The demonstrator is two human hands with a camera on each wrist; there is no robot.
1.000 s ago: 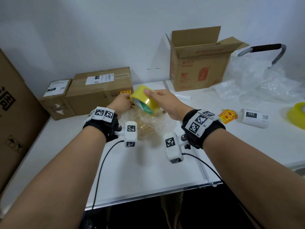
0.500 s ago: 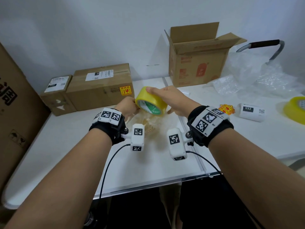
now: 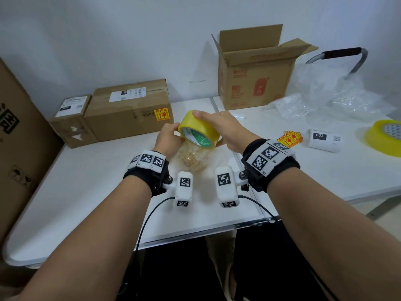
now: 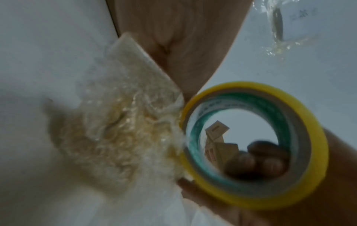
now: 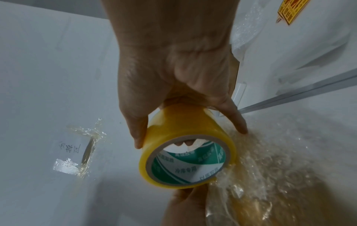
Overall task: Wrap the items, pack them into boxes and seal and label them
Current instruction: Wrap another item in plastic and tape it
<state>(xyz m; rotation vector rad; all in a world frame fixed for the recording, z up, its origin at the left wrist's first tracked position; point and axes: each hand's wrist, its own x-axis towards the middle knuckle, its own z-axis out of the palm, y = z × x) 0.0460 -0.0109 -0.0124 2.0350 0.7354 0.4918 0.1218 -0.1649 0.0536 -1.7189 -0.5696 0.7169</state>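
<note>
My right hand [image 3: 219,124] grips a yellow tape roll [image 3: 199,127] from above, thumb on one side and fingers on the other. My left hand [image 3: 168,137] holds the roll's lower left edge with curled fingers. The roll hangs just over a bubble-wrapped brownish item [image 3: 193,157] lying on the white table [image 3: 97,192]. In the left wrist view the tape roll [image 4: 309,160] is seen end-on beside the wrapped item [image 4: 119,137]. In the right wrist view the right hand [image 5: 183,85] spans the tape roll [image 5: 183,130], and the wrapped item [image 5: 270,175] lies below it.
An open cardboard box [image 3: 253,83] stands at the back. Two sealed boxes [image 3: 130,114] sit at the back left, and a large carton [image 3: 17,148] stands left of the table. At the right lie bubble wrap [image 3: 338,98], fragile stickers [image 3: 289,139], a label roll [image 3: 323,140] and a second tape roll [image 3: 386,137].
The roll has turned a little between both hands and stays over the wrapped item. Both hands kept their hold.
</note>
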